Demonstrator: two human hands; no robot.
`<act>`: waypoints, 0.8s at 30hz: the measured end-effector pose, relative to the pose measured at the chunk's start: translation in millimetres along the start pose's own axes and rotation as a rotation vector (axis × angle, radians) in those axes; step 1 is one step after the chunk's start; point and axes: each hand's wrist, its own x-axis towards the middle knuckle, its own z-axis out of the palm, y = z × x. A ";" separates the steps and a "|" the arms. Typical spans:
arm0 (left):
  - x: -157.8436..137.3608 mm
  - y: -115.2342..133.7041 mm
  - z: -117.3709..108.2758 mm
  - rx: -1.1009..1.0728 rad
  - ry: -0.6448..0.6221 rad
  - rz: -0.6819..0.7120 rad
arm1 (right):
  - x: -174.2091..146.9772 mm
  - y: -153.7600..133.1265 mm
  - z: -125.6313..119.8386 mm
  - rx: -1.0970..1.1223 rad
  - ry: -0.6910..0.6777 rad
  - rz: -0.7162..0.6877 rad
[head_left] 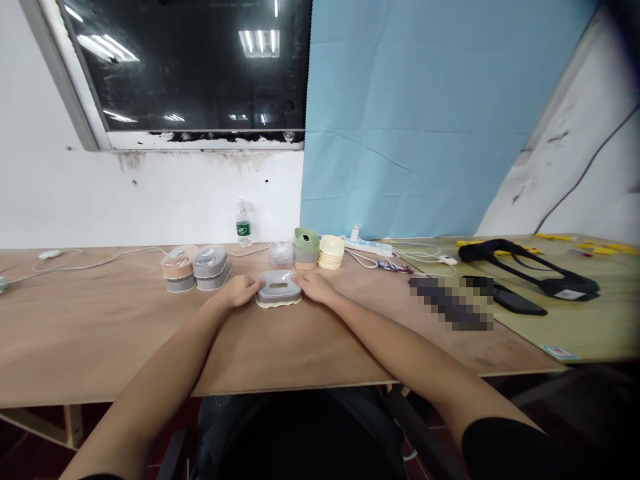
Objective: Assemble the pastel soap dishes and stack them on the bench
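A low grey plastic box [279,292] with rounded corners, an oblong slot in its top and a cream rim at its bottom rests on the table in front of me. My left hand [240,291] grips its left end, the thumb on the upper edge. At the right end my right hand [314,288] holds it the same way. Behind it stand clear plastic pieces [281,254], a stack of green, grey and peach containers [306,248] and stacked cream cups [331,252]. Left of my left hand are stacked pink-and-grey boxes [179,268] and grey boxes [211,267] with clear tops.
The wooden table [100,333] meets a wall with a dark window. A water bottle [243,227] stands at the back. A power strip [367,247] and white cables lie behind. On the right are a black strap-like frame [565,283], a dark flat device [517,300] and a blurred-out patch.
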 end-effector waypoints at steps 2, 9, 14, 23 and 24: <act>2.7 -2.8 1.9 -0.037 -0.062 -0.023 | 0.8 -0.4 0.1 -0.050 -0.033 -0.012; 10.3 -5.6 5.8 -0.094 -0.157 -0.148 | 6.0 -3.1 0.6 -0.111 -0.010 -0.015; 14.9 -5.2 8.2 -0.107 -0.179 -0.205 | 13.9 -2.9 -1.8 -0.152 -0.084 -0.026; 16.5 -3.1 10.2 -0.118 -0.163 -0.252 | 19.1 -10.4 -6.6 -0.258 0.008 -0.033; 16.2 -3.1 10.5 -0.121 -0.157 -0.257 | 23.0 -13.7 -7.5 -0.268 0.055 -0.044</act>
